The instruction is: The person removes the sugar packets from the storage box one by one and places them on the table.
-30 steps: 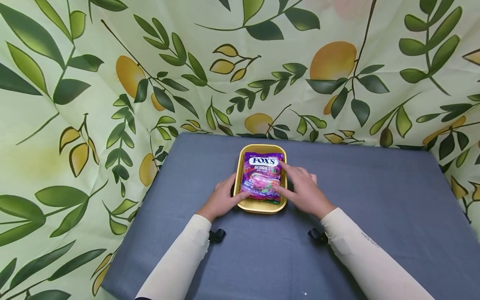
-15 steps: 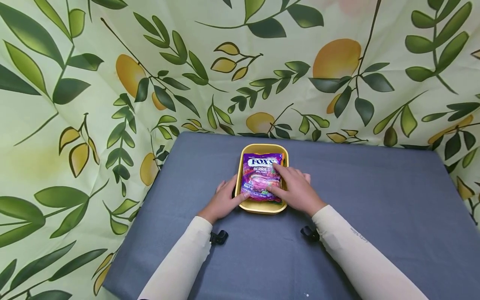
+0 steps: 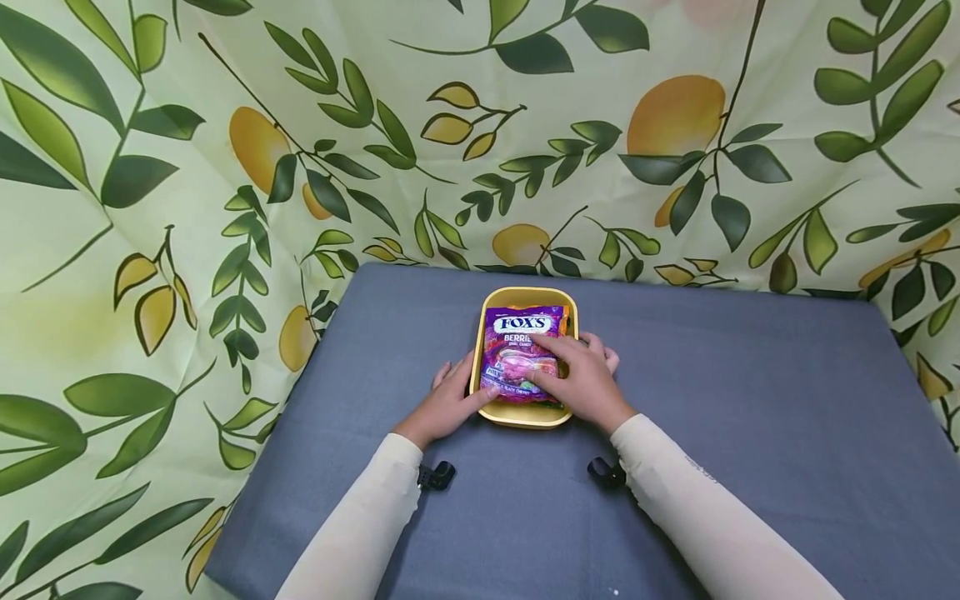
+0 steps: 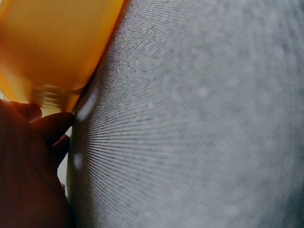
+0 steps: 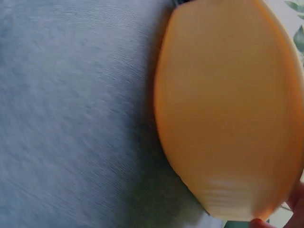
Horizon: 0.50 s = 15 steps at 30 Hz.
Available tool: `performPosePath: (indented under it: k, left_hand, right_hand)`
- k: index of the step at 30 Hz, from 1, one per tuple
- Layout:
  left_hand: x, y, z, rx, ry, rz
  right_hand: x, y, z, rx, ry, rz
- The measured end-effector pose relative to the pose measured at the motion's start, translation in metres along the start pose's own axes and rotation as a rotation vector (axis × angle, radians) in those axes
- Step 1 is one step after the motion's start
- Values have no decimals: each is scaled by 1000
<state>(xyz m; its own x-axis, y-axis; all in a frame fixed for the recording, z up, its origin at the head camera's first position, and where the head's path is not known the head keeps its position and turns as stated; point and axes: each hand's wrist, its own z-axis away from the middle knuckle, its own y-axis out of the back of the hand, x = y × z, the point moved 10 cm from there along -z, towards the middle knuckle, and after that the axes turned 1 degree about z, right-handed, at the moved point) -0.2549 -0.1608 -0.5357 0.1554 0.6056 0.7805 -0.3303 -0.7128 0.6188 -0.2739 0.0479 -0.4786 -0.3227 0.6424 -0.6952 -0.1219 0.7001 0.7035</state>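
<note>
A yellow plastic container stands on the table and holds a purple FOX'S Berries candy bag, printed side up. My left hand grips the container's left side, thumb over the rim and against the bag's lower left corner, other fingers along the outer wall. In the left wrist view that hand is dark beside the container's wall. My right hand reaches over the right rim; its thumb and index finger touch the bag's front, spread apart. The right wrist view shows mostly the container's outer wall.
Grey-blue cloth covers the table. Behind it and to the left hangs a cream curtain printed with leaves and yellow fruit. A black camera mount sits at each wrist, the right one hanging near the table.
My right hand has slid left, its index finger going from the right rim area to the middle of the bag. My left hand has kept its hold; bag and container stay almost in place.
</note>
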Motion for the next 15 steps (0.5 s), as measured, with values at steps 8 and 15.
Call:
performPosePath:
  k: [8,15]
  left_hand:
    - [-3,-1,0,-4,7,-19]
    - [-2,-1,0,-15,0,-34]
  right_hand:
    - [-6,-3,2,53,50,81]
    - [-11,-5,-5,69,113,38]
